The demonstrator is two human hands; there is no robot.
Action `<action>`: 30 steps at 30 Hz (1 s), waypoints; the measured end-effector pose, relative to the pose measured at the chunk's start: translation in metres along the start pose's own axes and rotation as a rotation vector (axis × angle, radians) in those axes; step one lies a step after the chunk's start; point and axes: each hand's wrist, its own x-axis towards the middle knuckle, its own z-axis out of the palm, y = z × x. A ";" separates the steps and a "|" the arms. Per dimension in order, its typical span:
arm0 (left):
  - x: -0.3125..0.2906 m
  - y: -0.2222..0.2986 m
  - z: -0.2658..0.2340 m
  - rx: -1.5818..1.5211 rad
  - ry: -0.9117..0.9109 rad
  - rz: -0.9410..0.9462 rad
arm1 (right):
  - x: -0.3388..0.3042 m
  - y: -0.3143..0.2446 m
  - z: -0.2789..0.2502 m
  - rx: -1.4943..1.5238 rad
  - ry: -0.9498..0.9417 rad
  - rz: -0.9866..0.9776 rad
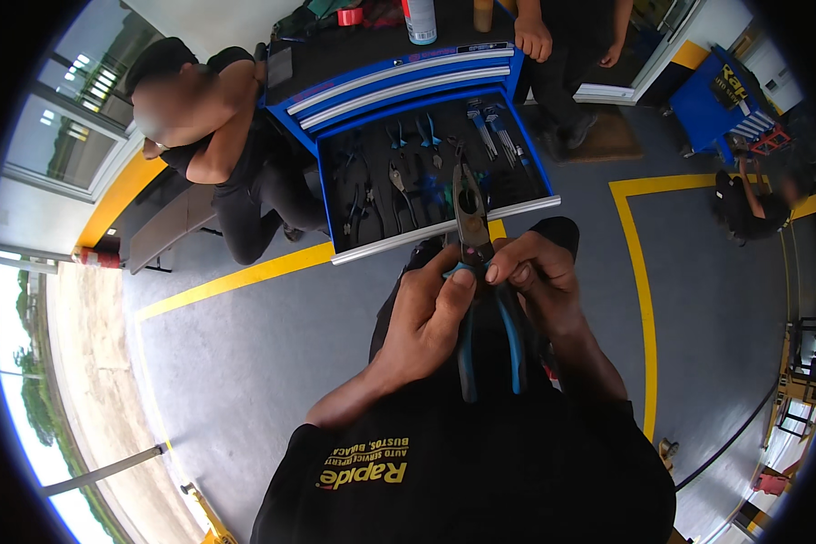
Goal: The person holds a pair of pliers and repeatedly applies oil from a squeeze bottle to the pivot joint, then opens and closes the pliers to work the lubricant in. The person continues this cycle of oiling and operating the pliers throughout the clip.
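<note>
A pair of pliers [472, 222] with blue and black handles is held in front of my chest, its jaws pointing away from me and its handles hanging toward my body. My left hand [428, 304] grips it near the pivot, thumb pressed on the blue handle top. On the other side, my right hand [537, 272] pinches the pliers close to the pivot with thumb and fingers. Just beyond the jaws is an open drawer [444, 228] of a blue tool cabinet, where several pliers [401, 192] and a set of hex keys [491, 131] lie in dark foam.
A seated person [218, 136] with folded arms is left of the cabinet [399, 86]. Another person's hand [533, 38] rests on its top, near a spray can [420, 20]. A blue tool cart [721, 104] and a crouching person [752, 204] are at far right. Yellow lines [648, 317] mark the floor.
</note>
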 end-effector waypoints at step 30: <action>-0.001 0.004 -0.007 -0.029 -0.103 -0.042 | -0.004 0.000 -0.005 -0.001 0.055 0.072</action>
